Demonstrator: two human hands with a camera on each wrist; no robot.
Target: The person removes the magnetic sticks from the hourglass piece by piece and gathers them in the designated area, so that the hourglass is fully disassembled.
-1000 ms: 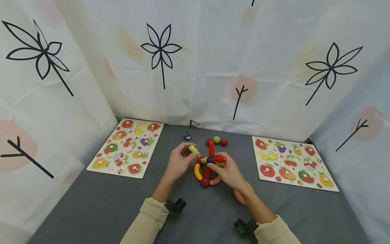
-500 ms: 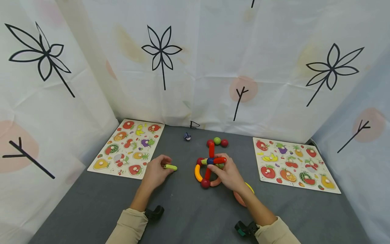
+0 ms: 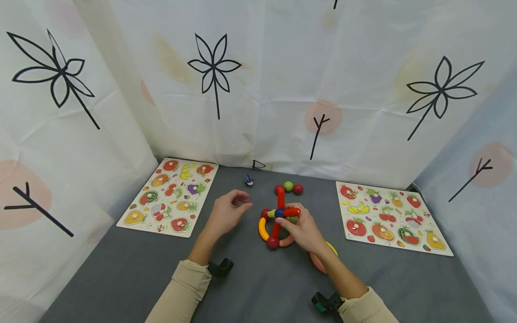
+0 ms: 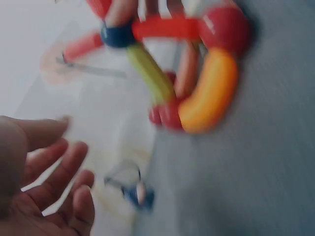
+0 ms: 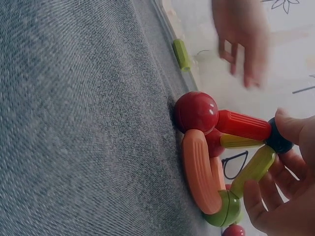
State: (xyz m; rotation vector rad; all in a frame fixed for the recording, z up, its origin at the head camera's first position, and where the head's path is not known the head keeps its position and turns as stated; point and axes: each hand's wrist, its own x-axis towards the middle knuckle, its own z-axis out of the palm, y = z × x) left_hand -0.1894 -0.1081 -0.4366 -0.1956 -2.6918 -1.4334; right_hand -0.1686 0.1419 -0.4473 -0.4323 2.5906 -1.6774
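Note:
A toy frame of balls and sticks stands mid-table; its base has a dark red ball (image 5: 196,112), a curved orange stick (image 4: 209,93) and a curved salmon stick (image 5: 199,172). Straight sticks rise to a dark blue ball (image 3: 279,213), from which two more red sticks (image 3: 280,198) jut out. My right hand (image 3: 304,229) pinches this blue ball between thumb and fingers. Left of the frame my left hand (image 3: 227,213) hovers apart from it, holding nothing, fingers loosely bent. A light green stick (image 5: 181,55) lies on the cloth; the head view does not show it.
Fruit puzzle boards lie at left (image 3: 167,197) and right (image 3: 389,217). Behind the frame sit two red balls and a green ball (image 3: 288,186), with a small blue object (image 3: 248,181) to their left. Curved sticks (image 3: 319,264) lie partly under my right forearm.
My left hand carried the light green stick left from the frame and let it go on the table, then moved back rightward with nothing in it. The right hand stayed at the blue ball.

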